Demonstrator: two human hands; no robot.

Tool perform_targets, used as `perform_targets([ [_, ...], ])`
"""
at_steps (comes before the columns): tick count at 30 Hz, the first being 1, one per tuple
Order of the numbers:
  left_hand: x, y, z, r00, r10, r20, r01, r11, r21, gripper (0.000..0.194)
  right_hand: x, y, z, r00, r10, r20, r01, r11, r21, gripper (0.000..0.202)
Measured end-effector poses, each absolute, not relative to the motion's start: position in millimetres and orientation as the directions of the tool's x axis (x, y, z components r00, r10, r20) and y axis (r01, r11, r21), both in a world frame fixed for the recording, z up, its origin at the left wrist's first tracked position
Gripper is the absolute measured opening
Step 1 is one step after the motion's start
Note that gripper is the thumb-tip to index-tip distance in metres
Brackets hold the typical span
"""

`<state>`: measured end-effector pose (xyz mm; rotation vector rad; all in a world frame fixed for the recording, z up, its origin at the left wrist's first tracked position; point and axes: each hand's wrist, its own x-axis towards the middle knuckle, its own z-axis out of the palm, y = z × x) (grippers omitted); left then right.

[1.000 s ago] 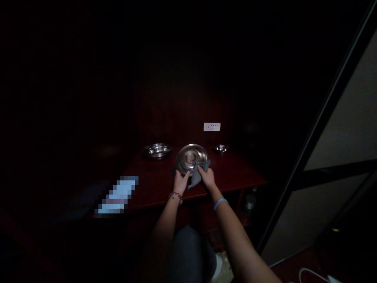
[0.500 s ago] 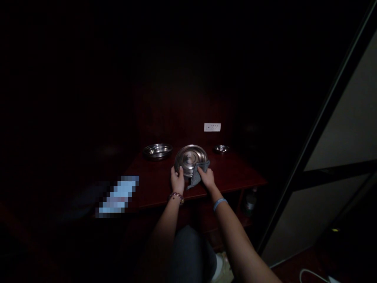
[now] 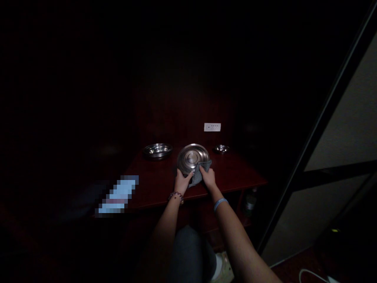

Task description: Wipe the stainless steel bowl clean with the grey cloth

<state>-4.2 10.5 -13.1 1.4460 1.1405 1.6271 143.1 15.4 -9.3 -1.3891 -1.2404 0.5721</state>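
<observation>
A round steel plate (image 3: 191,157) is tilted up on the dark red table (image 3: 235,173). My left hand (image 3: 182,182) grips its lower left rim. My right hand (image 3: 207,177) presses a grey cloth (image 3: 198,176) against the plate's lower right edge. A bead bracelet is on my left wrist and a blue band on my right.
A steel bowl (image 3: 157,150) sits at the back left of the table and a small steel dish (image 3: 221,148) at the back right. A white socket plate (image 3: 212,127) is on the dark wall behind. A blurred light patch (image 3: 118,195) lies at the left. A bottle (image 3: 249,202) stands under the table.
My left hand has shifted along the plate's lower rim toward the cloth, and the plate has turned a little. My right hand stays on the cloth.
</observation>
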Motion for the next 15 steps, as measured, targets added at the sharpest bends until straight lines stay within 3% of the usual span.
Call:
perform_targets([
  [4, -4.5, 9.0, -11.4, -0.134, 0.913, 0.385, 0.096, -0.375, 0.922, 0.067, 142.8, 15.9, -10.1, 0.32, 0.899, 0.3, 0.337, 0.188, -0.923, 0.04],
  [15, -5.8, 7.0, -10.2, -0.234, 0.914, 0.331, 0.09, -0.319, 0.944, 0.052, 139.9, 8.7, -4.0, 0.342, 0.888, 0.307, 0.411, 0.153, -0.899, 0.036],
])
